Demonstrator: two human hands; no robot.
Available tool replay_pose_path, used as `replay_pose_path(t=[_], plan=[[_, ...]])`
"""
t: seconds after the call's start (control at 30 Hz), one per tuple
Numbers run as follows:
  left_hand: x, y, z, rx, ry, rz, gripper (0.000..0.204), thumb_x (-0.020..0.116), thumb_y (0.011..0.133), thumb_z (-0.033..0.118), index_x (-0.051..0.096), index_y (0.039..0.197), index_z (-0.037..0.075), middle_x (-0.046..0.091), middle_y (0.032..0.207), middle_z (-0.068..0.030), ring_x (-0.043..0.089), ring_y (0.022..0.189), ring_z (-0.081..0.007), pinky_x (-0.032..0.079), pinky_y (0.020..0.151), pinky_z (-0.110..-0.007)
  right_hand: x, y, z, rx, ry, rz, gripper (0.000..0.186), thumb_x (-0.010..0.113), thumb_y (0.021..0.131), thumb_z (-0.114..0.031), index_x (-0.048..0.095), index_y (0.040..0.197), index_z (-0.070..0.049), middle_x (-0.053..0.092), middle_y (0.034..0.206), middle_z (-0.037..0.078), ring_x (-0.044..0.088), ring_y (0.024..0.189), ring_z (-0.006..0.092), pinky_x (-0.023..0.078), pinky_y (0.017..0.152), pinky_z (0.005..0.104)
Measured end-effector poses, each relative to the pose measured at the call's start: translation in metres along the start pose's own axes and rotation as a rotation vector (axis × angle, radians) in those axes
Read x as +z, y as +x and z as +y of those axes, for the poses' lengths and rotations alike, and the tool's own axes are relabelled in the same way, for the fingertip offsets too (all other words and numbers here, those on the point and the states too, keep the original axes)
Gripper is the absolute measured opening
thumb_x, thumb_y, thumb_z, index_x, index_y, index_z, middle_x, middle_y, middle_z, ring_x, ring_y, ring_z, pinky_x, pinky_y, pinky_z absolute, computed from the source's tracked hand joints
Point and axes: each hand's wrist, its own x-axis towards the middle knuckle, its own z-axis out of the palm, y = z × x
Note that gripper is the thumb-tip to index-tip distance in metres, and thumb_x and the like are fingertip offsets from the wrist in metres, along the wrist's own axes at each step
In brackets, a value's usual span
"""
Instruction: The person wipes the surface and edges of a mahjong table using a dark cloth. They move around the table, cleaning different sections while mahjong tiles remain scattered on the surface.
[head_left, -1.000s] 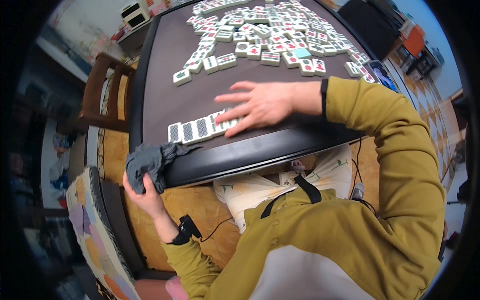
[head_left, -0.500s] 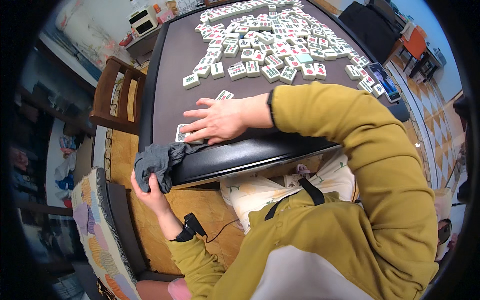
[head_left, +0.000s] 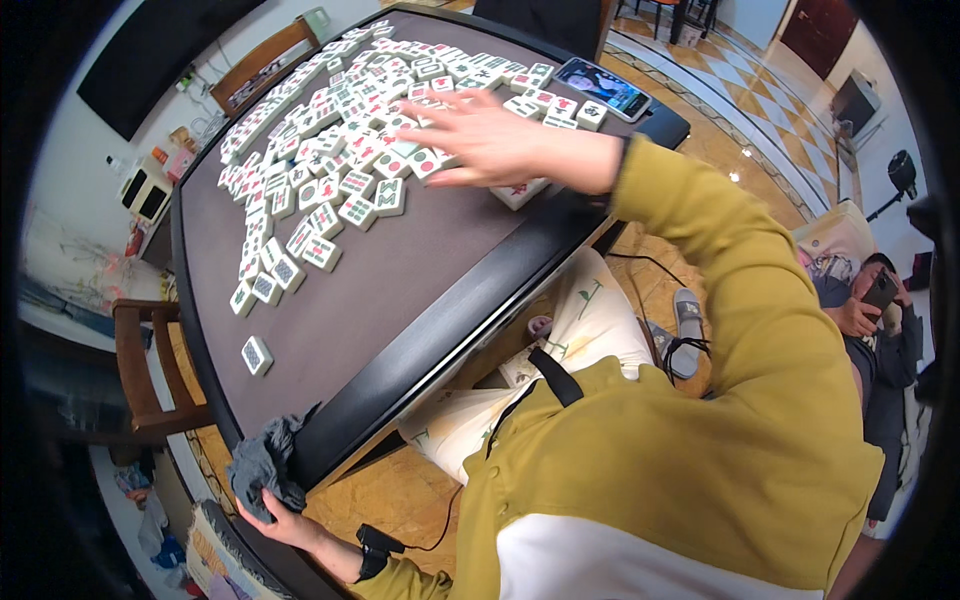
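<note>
A crumpled dark grey cloth [head_left: 268, 462] hangs over the table's near left corner, and my left hand [head_left: 285, 524] has its fingers wrapped round the lower end of it. Above the near right part of the table, my right hand [head_left: 490, 142] is open, slightly blurred, with fingers spread flat over many mahjong tiles [head_left: 330, 150]. Whether the fingertips touch the tiles I cannot tell. One more tile [head_left: 519, 193] lies beneath the right wrist. Away from the pile, a single patterned tile [head_left: 256, 356] lies towards the cloth.
The brown-topped table [head_left: 340, 330] has a black padded edge. A phone [head_left: 604, 90] with a lit screen lies at its right. Wooden chairs stand at the left [head_left: 150, 365] and far side [head_left: 265, 65]. A person holding a phone [head_left: 878, 290] sits at the right.
The view has turned rightward. My right hand has left the tiles by the near left corner and moved right, over the pile. My left hand still grips the cloth.
</note>
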Motion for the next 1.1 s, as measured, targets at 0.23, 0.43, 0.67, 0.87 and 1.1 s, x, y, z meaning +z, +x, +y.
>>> replay_pose_path(t=[0.23, 0.43, 0.67, 0.87, 1.1], plan=[[0.011, 0.007, 0.012, -0.014, 0.21, 0.016, 0.047, 0.064, 0.099, 0.019, 0.052, 0.138, -0.003, 0.06, 0.129, -0.018, 0.06, 0.115, -0.0269, 0.047, 0.103, -0.038, 0.0, -0.117, 0.062, 0.281, -0.17, -0.409, 0.086, 0.045, 0.094, -0.075, 0.024, 0.162, -0.027, 0.015, 0.17, 0.014, 0.013, 0.155, 0.0415, 0.018, 0.118, 0.0657], [0.037, 0.003, 0.035, 0.007, 0.307, -0.134, 0.046, 0.067, 0.096, 0.012, 0.052, 0.137, -0.004, 0.059, 0.131, -0.017, 0.058, 0.117, -0.0266, 0.043, 0.105, -0.036, 0.007, -0.083, 0.089, 0.502, -0.179, -0.257, 0.083, 0.056, 0.095, -0.062, 0.026, 0.161, -0.022, 0.018, 0.169, 0.014, 0.019, 0.155, 0.0386, 0.024, 0.118, 0.0642], [0.037, 0.0, 0.028, 0.181, 0.337, -0.182, 0.048, 0.068, 0.095, 0.013, 0.052, 0.138, -0.001, 0.06, 0.13, -0.0182, 0.058, 0.117, -0.028, 0.042, 0.106, -0.036, -0.052, -0.155, 0.158, 0.996, -0.248, -0.564, 0.101, 0.077, 0.082, -0.021, 0.018, 0.163, -0.022, 0.016, 0.17, 0.015, 0.023, 0.153, 0.0391, 0.029, 0.115, 0.0638], [0.048, 0.017, 0.036, 0.051, 0.336, -0.294, 0.047, 0.067, 0.094, 0.009, 0.053, 0.137, -0.003, 0.06, 0.128, -0.0164, 0.058, 0.117, -0.0272, 0.042, 0.105, -0.036, -0.017, -0.185, 0.205, 0.907, 0.059, -0.426, 0.107, 0.084, 0.071, -0.036, 0.028, 0.159, -0.011, 0.043, 0.156, 0.021, 0.045, 0.141, 0.0393, 0.04, 0.116, 0.0445], [0.062, 0.026, 0.076, 0.156, 0.311, -0.643, 0.057, 0.08, 0.081, 0.013, 0.059, 0.131, -0.001, 0.064, 0.125, -0.0187, 0.061, 0.117, -0.0301, 0.045, 0.104, -0.037, -0.006, -0.174, 0.233, 0.941, 0.015, -0.391, 0.116, 0.088, 0.062, -0.048, 0.035, 0.156, -0.006, 0.054, 0.146, 0.025, 0.054, 0.134, 0.0376, 0.044, 0.111, 0.0423]])
